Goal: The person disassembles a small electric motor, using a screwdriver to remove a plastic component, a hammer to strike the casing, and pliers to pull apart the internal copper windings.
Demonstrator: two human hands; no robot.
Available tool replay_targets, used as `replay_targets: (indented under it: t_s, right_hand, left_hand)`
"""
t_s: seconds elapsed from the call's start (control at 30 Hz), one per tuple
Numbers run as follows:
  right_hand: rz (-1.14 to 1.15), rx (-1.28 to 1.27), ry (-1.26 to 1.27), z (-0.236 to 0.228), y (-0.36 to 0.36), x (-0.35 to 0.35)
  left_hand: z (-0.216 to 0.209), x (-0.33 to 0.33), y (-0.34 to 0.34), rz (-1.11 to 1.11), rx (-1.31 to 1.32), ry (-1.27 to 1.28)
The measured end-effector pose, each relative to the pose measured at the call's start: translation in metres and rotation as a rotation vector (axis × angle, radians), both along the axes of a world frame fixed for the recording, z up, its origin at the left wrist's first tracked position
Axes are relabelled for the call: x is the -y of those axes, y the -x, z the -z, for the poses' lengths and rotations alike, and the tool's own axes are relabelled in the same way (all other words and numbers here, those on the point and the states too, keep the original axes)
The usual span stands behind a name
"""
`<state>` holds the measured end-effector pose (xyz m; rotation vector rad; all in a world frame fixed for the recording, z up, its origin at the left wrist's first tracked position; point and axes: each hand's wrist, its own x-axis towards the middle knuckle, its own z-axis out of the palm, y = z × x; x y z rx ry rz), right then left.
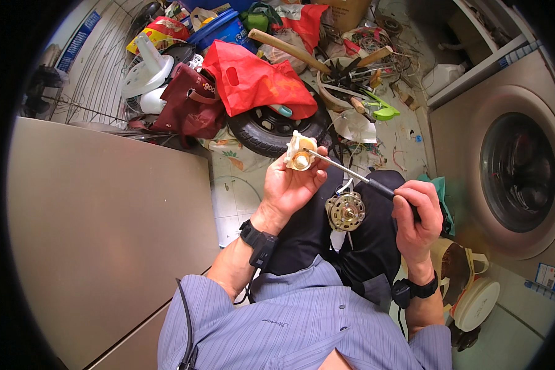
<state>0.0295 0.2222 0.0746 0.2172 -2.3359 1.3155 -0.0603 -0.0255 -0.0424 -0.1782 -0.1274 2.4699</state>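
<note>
My left hand [293,185] holds a small cream plastic part [300,151] with a round opening, raised in front of me. My right hand [418,213] grips the black handle of a screwdriver [351,172]. Its metal shaft runs up to the left and its tip touches the plastic part. A small electric motor [345,211] with a metal casing and copper windings rests on my lap between my two hands. Both wrists wear black bands.
A large flat grey panel [105,228] fills the left. A front-loading washing machine [518,172] stands at the right. Ahead lie a tyre [268,126], a red plastic bag [256,80], a dark red bag [191,102], white fan parts [147,74], wooden handles and scattered tools.
</note>
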Motion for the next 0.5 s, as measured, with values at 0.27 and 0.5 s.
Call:
replay_targets:
  t_s: [0.27, 0.5]
  right_hand:
    - [-0.052, -0.095, -0.174, -0.008, 0.003, 0.002]
    - [-0.128, -0.171, -0.25, -0.016, -0.001, 0.008]
  left_hand:
    - [0.001, 0.005, -0.002, -0.009, -0.007, 0.02]
    - [-0.009, 0.008, -0.003, -0.025, -0.034, 0.065]
